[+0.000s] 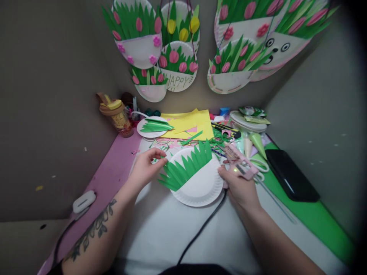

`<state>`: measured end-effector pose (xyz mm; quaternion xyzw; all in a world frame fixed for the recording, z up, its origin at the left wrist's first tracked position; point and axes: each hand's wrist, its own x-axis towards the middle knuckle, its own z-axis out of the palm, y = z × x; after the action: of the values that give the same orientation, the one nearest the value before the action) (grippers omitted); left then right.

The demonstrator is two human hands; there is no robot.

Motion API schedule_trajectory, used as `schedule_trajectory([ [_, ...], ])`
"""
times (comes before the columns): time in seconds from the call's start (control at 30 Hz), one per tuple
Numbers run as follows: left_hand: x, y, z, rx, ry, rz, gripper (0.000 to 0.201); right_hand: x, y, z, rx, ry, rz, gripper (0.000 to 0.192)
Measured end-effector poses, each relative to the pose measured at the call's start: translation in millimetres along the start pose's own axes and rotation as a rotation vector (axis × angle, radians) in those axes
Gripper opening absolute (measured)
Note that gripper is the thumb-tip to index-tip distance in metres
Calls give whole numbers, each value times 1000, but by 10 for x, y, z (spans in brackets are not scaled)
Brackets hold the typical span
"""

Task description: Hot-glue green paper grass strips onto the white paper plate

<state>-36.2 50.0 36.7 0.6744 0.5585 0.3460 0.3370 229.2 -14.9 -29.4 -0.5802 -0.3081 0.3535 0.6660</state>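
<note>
A white paper plate pocket (200,183) with pointed green paper grass (189,164) along its opening is held tilted in front of me. My right hand (242,187) grips its right edge with the thumb on the front. That same hand also has a pink glue gun (241,162), its small light lit and a clear glue stick (275,200) poking out the back. At the plate's left side, my left hand (147,166) has curled fingers, thumb and forefinger close together by the grass tips. Whatever is between them is too small to make out.
Behind the plate lie yellow paper sheets (186,122), green paper scraps (220,137) and a small plate with green strips (153,126). A tumbler (116,116) stands left, a black phone-like case (291,173) right. A black cord (200,231) crosses the table; finished plate pockets (140,47) hang above.
</note>
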Motion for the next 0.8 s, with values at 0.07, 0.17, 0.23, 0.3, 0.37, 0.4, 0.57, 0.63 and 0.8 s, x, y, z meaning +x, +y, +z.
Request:
schedule_trajectory([
  [0.07,13,-43,30,-7,-15,26,17,7,-3,8,6,24,18,44],
  [0.17,-8,-100,60,-30,10,73,16,6,7,11,5,49,51,38],
  [0.23,-37,-102,70,11,58,138,14,8,30,3,-5,72,58,38],
  [0.3,-66,-80,75,65,91,223,11,15,59,-8,-22,101,62,39],
  [0.37,-88,-53,78,101,95,280,9,23,82,-20,-30,114,63,40],
  [0.4,-95,-44,79,112,85,282,9,27,88,-24,-34,112,60,41],
  [0.57,-92,-63,88,56,39,100,17,12,53,-15,-59,102,-16,47],
  [0.63,-91,-73,98,23,61,55,19,-9,22,1,-49,87,-21,45],
  [0.8,-134,-41,140,70,49,111,17,-35,-14,31,-11,93,7,40],
])
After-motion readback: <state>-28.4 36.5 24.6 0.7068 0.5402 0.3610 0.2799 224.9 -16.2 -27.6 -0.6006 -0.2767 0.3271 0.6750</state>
